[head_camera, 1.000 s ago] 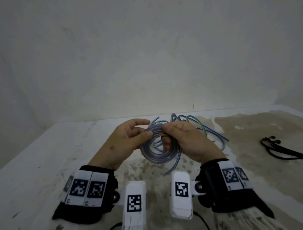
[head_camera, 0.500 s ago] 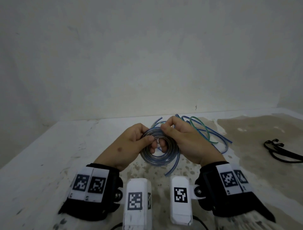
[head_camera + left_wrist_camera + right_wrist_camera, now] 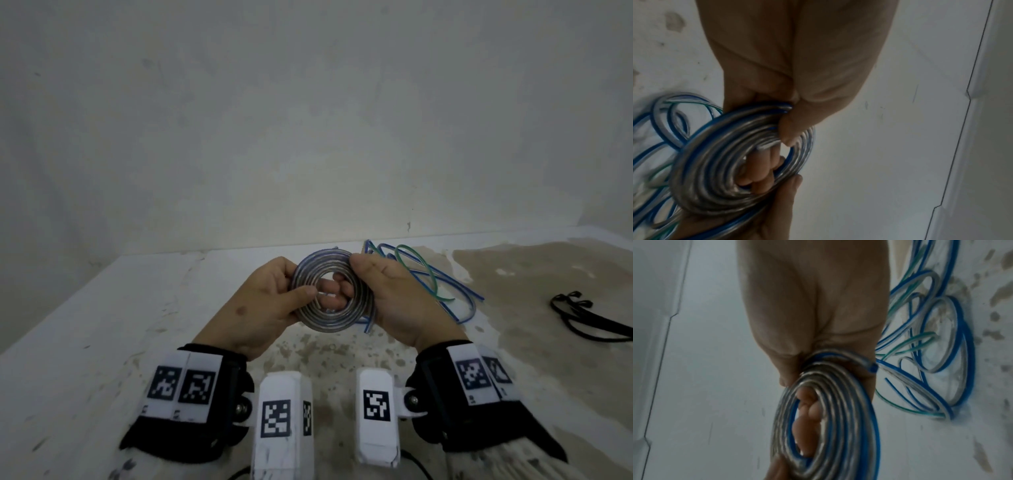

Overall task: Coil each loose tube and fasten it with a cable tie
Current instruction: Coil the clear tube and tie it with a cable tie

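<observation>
Both hands hold one tube that is wound up into a round ring, the coil (image 3: 331,291). The left hand (image 3: 265,305) grips the left side of the ring. Its thumb presses on the front and its fingers curl through the hole in the middle. The right hand (image 3: 394,301) grips the right side the same way, with its thumb near the top of the ring and its fingers (image 3: 337,296) poking into the hole. The coil is up in the air between the two hands, above the table (image 3: 102,325).

A second ago a long loose tail of tube hung down under the ring. Half a second ago the tail was shorter. Now only a small stub (image 3: 368,325) sticks out low on the right side, just under the right palm. The ring also looks flatter and tidier, and the hands have turned it to face up more. So the winding of this tube looks almost done.

I think the next job is to tie it. The ring will spring open if both hands let go, so one hand should keep squeezing all the loops together. The black ties (image 3: 582,317) lie well off to the right of the right hand, so that hand would be the one to reach for them.

Behind the right hand lies a messy pile of loose tubes (image 3: 428,274), blue and green. Those are not coiled yet.
</observation>
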